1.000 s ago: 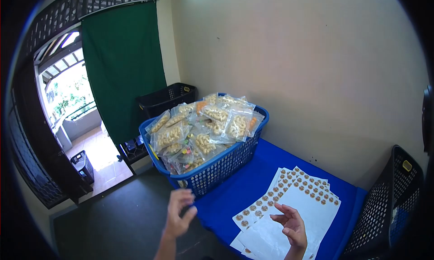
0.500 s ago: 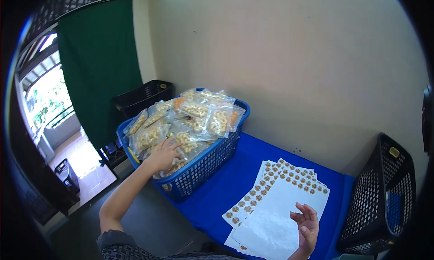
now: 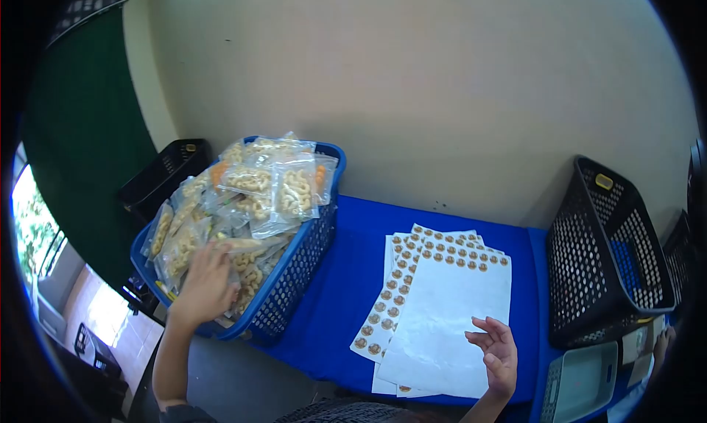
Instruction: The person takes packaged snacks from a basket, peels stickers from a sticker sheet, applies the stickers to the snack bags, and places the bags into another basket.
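Observation:
My left hand (image 3: pixel 206 284) is in the blue basket (image 3: pixel 283 279), closed at the fingertips on a clear bag of pale snacks (image 3: pixel 239 244) that lies tilted among the others. The basket is heaped with similar bags (image 3: pixel 297 191), a few showing orange pieces. My right hand (image 3: pixel 497 355) hovers over the white sheets (image 3: pixel 449 312), fingers apart and slightly curled, holding nothing. Rows of round brown stickers (image 3: pixel 387 305) run along the sheets' left and top edges.
The sheets lie on a blue-covered table (image 3: pixel 353 231). A tall black basket (image 3: pixel 589 268) stands at right, with a grey tray (image 3: pixel 582 382) before it. Part of another person's hand (image 3: pixel 663 343) shows at far right. Behind the blue basket is another black basket (image 3: pixel 166 173).
My left hand has reached into the blue basket and a bag now tilts up at its fingers. My right hand stays over the sheets. The view has swung right, bringing the grey tray in.

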Available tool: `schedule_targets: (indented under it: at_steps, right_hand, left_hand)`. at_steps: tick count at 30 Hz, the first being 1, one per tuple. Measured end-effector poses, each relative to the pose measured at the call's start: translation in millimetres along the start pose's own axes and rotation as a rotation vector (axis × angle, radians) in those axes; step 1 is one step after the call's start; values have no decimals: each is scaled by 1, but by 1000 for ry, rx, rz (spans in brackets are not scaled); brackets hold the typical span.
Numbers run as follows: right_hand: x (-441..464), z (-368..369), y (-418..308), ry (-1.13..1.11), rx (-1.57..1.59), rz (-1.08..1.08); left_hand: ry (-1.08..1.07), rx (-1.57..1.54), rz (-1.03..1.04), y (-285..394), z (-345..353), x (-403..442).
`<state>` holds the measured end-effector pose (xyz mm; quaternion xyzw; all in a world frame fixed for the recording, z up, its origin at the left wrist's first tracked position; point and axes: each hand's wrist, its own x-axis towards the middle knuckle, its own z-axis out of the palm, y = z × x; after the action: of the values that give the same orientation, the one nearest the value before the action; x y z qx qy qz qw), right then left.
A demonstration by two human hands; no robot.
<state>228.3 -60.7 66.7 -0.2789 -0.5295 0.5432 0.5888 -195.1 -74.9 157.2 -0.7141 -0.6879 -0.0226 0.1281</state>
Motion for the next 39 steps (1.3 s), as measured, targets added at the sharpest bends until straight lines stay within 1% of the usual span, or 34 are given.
schedule_targets:
  at_steps: [1,3,6,7,9,10,12,13,14,16,17,18,19,21,22,24,25,26,27,28,29,30,31,32,33,35,36,39]
  right_hand:
    - [-1,2,-1,30,-8,5]
    - [-2,5,-1,41,-14,32]
    - [-3,10,-1,60,-41,65]
    - [-3,11,-1,48,-62,86]
    - [-2,10,0,49,-73,97]
    - [-1,10,0,24,-94,112]
    - [2,8,3,-30,-147,121]
    - [4,6,6,-13,-151,115]
    - [7,4,8,-35,-171,144]
    - [13,-3,16,-64,-216,182]
    - [17,-8,21,-48,-227,174]
    - [22,-14,25,-59,-282,226]
    - [27,-20,31,-68,-337,279]
    - [39,-40,51,-37,-372,297]
    - [47,-52,64,4,-412,329]
    - [65,-75,91,59,-448,351]
    - [75,-85,104,161,-544,397]
    - [85,-97,117,265,-638,444]
    - [95,-112,134,283,-634,434]
    - [105,-127,154,341,-750,404]
    - [115,-142,171,399,-866,378]
    - [127,-159,189,414,-862,375]
    - [138,-175,205,463,-1023,328]
    - [145,-184,215,508,-1184,281]
    - [151,-188,216,515,-1182,285]
    - [169,-196,218,608,-1383,357]
    - [176,-203,220,586,-1363,434]
    - [190,-217,230,561,-1424,440]
  left_hand:
    - [17,-97,-18,9,-23,-6]
    - [134,-204,-23,24,-56,-22]
    - [310,-238,-31,43,-72,-53]
    - [366,-259,-64,52,-70,-61]
    - [480,-387,-6,28,-22,-76]
    - [469,-399,9,32,-9,-74]
    - [544,-1148,147,49,12,-64]
    - [509,-1299,302,61,20,-52]
    - [309,-1580,47,80,27,-51]
    - [361,-1790,305,116,60,-21]
    - [258,-1803,158,136,56,-10]
    - [253,-1858,172,152,63,0]
    - [230,-2003,162,166,77,4]
    - [164,-2040,110,182,86,8]
    - [156,-2044,129,188,86,10]
    - [201,-2054,-13,195,85,15]
    - [191,-2054,7,193,89,17]
    - [287,-1934,-12,189,94,20]
    - [382,-1813,-26,187,95,27]
    - [292,-2002,-137,188,86,31]
    - [282,-2001,-118,186,88,37]
    - [245,-1977,-147,181,94,41]
    - [207,-1951,-179,175,101,44]
    - [84,-1857,-184,167,106,48]
    - [77,-1855,-180,169,104,52]
    - [90,-2016,-261,173,101,61]
    - [136,-2099,-172,176,107,70]
    - [107,-2103,-231,179,105,77]
